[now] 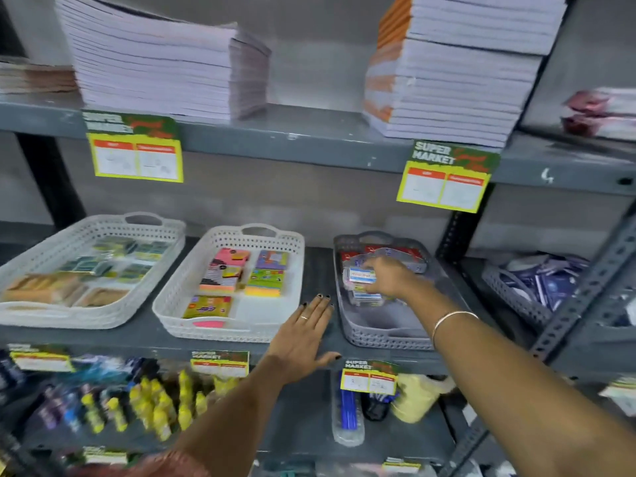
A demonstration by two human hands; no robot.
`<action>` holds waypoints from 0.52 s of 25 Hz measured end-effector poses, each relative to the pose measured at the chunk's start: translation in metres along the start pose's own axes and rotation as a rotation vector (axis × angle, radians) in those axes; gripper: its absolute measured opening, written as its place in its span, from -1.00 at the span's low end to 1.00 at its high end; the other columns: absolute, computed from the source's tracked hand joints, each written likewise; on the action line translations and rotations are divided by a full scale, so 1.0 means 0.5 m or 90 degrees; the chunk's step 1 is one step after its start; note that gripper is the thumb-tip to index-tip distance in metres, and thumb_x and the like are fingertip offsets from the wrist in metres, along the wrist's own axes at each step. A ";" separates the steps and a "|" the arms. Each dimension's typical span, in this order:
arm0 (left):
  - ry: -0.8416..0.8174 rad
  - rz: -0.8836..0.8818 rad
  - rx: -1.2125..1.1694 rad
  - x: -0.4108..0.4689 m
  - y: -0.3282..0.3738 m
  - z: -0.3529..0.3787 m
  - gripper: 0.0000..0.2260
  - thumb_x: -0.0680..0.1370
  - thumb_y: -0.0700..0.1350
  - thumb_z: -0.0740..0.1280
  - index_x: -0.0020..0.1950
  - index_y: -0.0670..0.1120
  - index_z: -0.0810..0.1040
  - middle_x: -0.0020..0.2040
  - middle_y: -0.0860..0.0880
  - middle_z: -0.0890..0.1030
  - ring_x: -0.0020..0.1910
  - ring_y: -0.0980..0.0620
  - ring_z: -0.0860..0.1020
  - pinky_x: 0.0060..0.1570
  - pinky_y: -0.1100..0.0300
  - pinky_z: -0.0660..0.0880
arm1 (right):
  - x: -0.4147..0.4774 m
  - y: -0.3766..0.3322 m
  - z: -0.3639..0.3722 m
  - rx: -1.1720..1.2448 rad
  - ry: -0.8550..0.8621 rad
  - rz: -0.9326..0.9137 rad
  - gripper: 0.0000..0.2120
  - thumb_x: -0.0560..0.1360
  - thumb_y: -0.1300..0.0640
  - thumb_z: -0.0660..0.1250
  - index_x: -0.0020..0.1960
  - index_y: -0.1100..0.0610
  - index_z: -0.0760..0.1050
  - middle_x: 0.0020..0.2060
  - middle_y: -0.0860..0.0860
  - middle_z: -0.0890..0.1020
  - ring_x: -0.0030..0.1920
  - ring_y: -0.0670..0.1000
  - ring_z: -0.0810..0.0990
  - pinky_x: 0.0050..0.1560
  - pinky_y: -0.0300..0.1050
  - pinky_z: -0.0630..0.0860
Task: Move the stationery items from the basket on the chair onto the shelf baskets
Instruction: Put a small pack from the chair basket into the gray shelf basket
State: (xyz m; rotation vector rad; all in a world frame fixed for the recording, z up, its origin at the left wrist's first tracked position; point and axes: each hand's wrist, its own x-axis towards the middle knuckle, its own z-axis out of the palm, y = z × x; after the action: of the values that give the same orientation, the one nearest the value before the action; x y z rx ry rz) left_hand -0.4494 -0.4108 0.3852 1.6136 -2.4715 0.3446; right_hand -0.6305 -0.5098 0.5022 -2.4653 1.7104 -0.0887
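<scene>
Shelf: my right hand pinches a light, stiff box by its sides over grey basket; left hand flat, empty.

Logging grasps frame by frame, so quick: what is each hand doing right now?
Left hand: open, flat on the shelf edge, holding nothing.
Right hand: closed on a small white box inside the grey basket.

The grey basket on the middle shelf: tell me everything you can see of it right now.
The grey basket is a perforated, plastic-looking tray with a cut-out handle at its far end. It sits flat on the middle shelf, right of two white baskets. Small packets fill its far half; the near half looks bare. The right hand reaches in, gripping a small packet.
</scene>
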 end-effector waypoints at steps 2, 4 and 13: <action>-0.033 0.020 -0.012 0.001 0.018 0.019 -0.14 0.39 0.35 -0.26 0.52 -0.19 -0.14 0.53 -0.13 -0.13 0.47 -0.01 -0.24 0.38 0.11 -0.26 | -0.010 0.033 0.026 -0.012 -0.024 0.025 -0.47 0.42 0.08 0.42 0.32 0.20 0.40 0.28 0.21 0.48 0.25 0.20 0.46 0.25 -0.01 0.43; -0.081 0.013 -0.006 0.010 0.022 0.040 -0.19 0.46 0.35 -0.20 0.52 -0.18 -0.18 0.54 -0.13 -0.16 0.49 -0.03 -0.22 0.43 0.09 -0.23 | -0.004 0.061 0.051 -0.013 -0.045 0.044 -0.47 0.40 0.07 0.44 0.31 0.20 0.41 0.26 0.21 0.49 0.23 0.19 0.47 0.24 -0.02 0.42; -0.154 -0.046 -0.044 0.017 0.018 0.102 -0.34 0.58 0.25 0.03 0.54 -0.11 -0.04 0.55 -0.09 -0.07 0.50 -0.03 -0.11 0.45 0.01 -0.13 | 0.017 0.096 0.158 -0.010 -0.187 0.060 -0.51 0.43 0.19 0.42 0.32 0.20 0.41 0.31 0.19 0.49 0.26 0.19 0.49 0.27 -0.04 0.42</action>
State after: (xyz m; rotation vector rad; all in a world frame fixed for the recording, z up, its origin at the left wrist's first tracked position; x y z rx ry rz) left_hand -0.4620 -0.4293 0.3376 1.8051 -2.5532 0.0569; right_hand -0.6617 -0.5277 0.4167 -2.2664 1.6976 0.2836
